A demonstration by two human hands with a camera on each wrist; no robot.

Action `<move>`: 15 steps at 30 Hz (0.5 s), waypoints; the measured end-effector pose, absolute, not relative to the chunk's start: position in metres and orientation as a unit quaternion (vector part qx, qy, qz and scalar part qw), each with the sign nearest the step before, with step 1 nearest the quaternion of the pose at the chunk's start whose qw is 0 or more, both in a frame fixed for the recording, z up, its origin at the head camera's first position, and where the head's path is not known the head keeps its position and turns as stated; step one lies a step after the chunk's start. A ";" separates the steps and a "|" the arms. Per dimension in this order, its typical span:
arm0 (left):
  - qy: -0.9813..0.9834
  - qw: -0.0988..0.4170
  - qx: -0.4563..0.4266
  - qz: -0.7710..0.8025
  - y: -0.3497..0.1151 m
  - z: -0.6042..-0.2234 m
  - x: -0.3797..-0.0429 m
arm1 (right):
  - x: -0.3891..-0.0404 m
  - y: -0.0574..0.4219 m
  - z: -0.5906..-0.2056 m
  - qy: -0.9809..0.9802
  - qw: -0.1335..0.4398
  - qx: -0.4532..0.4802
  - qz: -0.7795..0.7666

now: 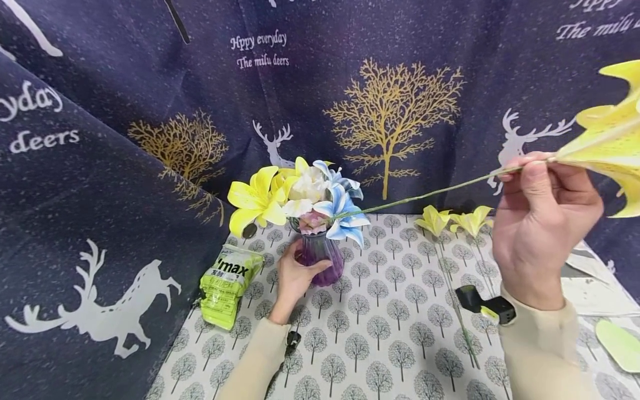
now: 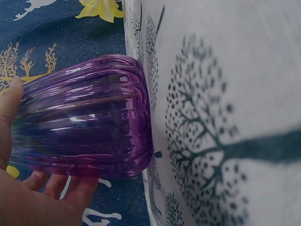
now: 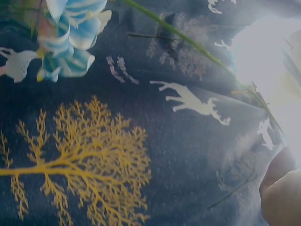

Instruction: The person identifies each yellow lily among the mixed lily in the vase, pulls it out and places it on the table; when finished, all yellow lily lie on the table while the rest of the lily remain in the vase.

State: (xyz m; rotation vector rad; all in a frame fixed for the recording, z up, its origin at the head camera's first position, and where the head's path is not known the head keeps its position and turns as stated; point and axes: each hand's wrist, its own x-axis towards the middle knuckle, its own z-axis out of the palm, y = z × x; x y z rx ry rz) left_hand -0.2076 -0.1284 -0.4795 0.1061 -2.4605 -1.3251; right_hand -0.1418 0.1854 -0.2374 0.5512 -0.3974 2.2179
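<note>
Nearest the head camera, the right hand, in a cream sleeve, is raised above the surface, which is covered in white cloth printed with grey trees; its thumb and fingers pinch the thin green stem of a yellow trumpet-shaped lily just below the bloom. The stem slopes down leftward, its far end at the vase's flowers; contact there cannot be determined. Below the right hand's side lie a pale-green rounded flat piece and a black angular object with a yellow part. Further in, the left hand has its fingers wrapped around a ribbed, translucent purple vase, standing upright on the surface. To its left is a bright-green printed packet. The vase contains yellow lilies, a white ruffled bloom, a pink bloom and blue-and-white lilies. Right of these, two pale-yellow long-stemmed lilies lie near the surface's back edge. Behind hangs dark-blue fabric with gold trees, white deer and lettering.
</note>
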 end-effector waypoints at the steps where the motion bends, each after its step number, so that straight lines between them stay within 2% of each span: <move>1: -0.866 0.171 0.037 -0.469 -0.128 -0.480 -0.208 | -0.140 0.189 -0.237 -0.151 0.406 0.210 0.877; 6: -0.866 0.168 0.038 -0.470 -0.128 -0.479 -0.208 | -0.136 0.212 -0.236 -0.102 0.426 0.175 0.882; 15: -0.865 0.169 0.037 -0.472 -0.127 -0.478 -0.207 | -0.134 0.245 -0.252 -0.124 0.385 0.173 0.898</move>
